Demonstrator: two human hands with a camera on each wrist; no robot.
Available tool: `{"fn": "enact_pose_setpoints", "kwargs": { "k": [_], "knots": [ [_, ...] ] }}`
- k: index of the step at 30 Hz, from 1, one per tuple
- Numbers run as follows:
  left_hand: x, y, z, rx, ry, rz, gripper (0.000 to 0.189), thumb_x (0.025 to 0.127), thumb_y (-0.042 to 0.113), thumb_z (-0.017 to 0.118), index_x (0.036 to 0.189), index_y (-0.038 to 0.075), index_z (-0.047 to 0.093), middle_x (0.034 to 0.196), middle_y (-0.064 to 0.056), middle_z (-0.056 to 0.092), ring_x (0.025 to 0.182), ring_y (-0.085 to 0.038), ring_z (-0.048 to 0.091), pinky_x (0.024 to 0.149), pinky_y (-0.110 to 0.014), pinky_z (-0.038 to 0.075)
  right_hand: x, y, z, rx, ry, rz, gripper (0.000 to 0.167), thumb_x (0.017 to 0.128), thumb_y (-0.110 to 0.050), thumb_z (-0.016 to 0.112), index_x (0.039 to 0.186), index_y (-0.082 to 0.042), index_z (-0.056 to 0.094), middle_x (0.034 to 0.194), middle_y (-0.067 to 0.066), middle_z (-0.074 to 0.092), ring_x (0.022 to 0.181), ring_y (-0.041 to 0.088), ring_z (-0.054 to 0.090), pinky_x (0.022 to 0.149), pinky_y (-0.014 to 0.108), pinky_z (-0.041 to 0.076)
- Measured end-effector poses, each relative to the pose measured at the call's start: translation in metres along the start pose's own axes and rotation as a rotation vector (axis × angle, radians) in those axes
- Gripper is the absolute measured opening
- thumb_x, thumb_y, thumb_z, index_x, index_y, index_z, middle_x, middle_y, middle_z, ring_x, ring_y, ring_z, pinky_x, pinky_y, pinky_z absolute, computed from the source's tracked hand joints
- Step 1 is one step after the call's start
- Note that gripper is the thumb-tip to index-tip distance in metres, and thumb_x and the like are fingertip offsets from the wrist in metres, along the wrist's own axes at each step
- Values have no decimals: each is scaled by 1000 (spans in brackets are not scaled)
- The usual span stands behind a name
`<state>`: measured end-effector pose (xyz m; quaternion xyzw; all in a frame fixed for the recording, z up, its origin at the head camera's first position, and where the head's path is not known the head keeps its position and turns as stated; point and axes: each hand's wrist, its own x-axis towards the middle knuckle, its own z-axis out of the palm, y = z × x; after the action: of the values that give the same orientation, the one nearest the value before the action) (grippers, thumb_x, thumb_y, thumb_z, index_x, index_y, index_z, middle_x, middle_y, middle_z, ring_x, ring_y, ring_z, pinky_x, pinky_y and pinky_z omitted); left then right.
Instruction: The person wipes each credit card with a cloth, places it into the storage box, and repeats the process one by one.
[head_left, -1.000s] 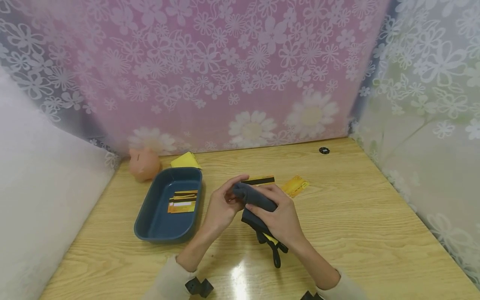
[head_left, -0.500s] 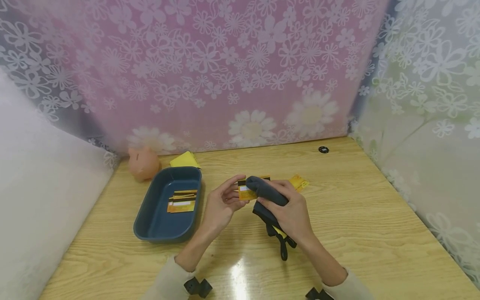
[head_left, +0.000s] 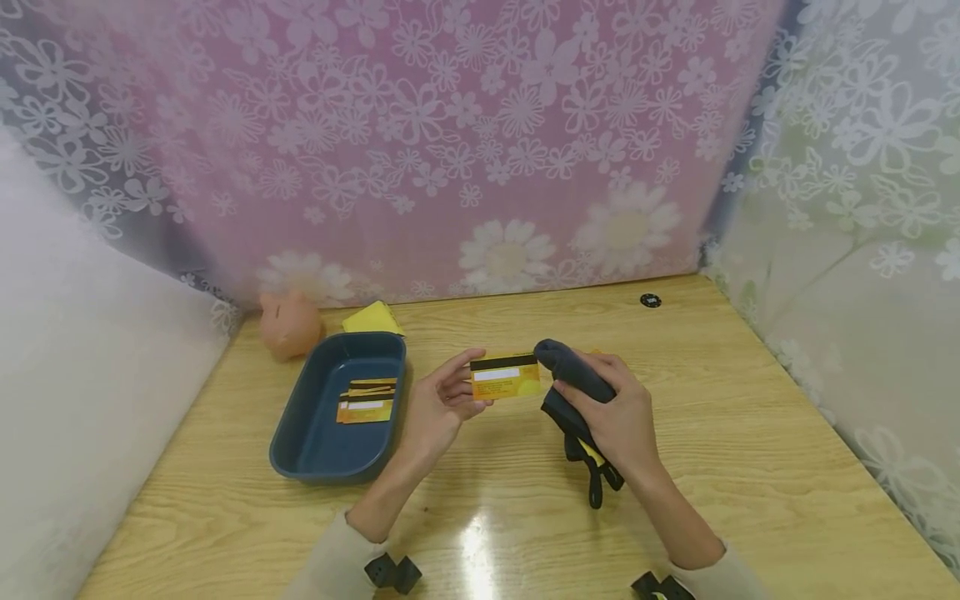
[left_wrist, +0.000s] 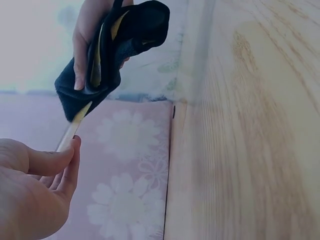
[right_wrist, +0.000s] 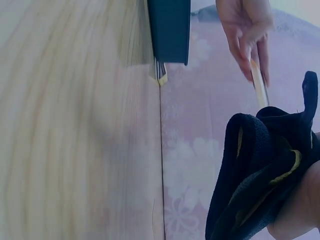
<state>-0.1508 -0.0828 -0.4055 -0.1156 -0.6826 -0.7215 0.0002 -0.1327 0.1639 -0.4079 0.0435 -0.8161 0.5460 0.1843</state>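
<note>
In the head view my left hand (head_left: pixel 438 402) pinches a yellow-orange plastic card (head_left: pixel 506 377) by its left edge. The card has a black stripe and a white strip across it. My right hand (head_left: pixel 621 412) grips a folded dark blue cloth pouch (head_left: pixel 573 371) with yellow showing inside and black loops hanging below. Seen from the left wrist, the card (left_wrist: pixel 75 125) reaches up to the pouch (left_wrist: pixel 87 95), its far end against or just behind the cloth. A second card on the table is nearly all hidden behind my right hand.
A blue tray (head_left: pixel 288 458) on the left holds several striped cards (head_left: pixel 366 402). Behind it stand a pink piggy bank (head_left: pixel 289 327) and a yellow folded thing (head_left: pixel 373 319). A black poker chip (head_left: pixel 650 300) lies at the back right. Patterned curtains (head_left: pixel 420 167) border the wooden table (head_left: pixel 750 467).
My right hand has moved to the right with the pouch. The card, earlier mostly covered by the pouch, now shows almost whole in my left hand, which has hardly moved.
</note>
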Motion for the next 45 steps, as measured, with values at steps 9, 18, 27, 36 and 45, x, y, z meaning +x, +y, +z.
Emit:
{"fn": "enact_pose_setpoints", "kwargs": {
  "k": [9,18,27,36,45],
  "knots": [
    [3,1,-1,-26,37,-19,67,84,-25,68,140,13,67,103,-10,64,86,-17,63,91,-51,61,3,-1,-14,24,15,58,46,92,-29,83,135,-19,71,128,1,63,115,21,61,82,14,53],
    [4,2,3,-30,21,-12,66,86,-24,67,142,11,65,100,-10,62,83,-18,62,90,-50,61,-10,-12,12,79,-64,-70,45,89,-20,86,132,-19,74,123,1,66,112,21,63,88,25,57],
    [3,1,1,63,-29,7,63,90,-17,69,144,15,64,117,-15,73,92,-23,72,82,-35,63,-17,-24,40,118,-136,-129,45,87,-18,87,130,-21,75,123,-2,67,113,21,64,90,37,59],
    [1,-1,0,131,-73,67,63,92,-17,62,145,18,63,112,-13,75,84,-20,69,68,-26,52,-18,-29,52,120,-158,-164,44,85,-18,89,127,-22,77,122,-3,68,114,20,63,92,42,58],
    [1,-3,0,117,-81,66,63,91,-11,73,146,17,62,114,-13,75,93,-25,73,83,-32,62,-14,-22,46,83,-127,-151,45,85,-16,88,129,-20,76,121,-1,67,111,23,66,88,39,61]
  ]
}}
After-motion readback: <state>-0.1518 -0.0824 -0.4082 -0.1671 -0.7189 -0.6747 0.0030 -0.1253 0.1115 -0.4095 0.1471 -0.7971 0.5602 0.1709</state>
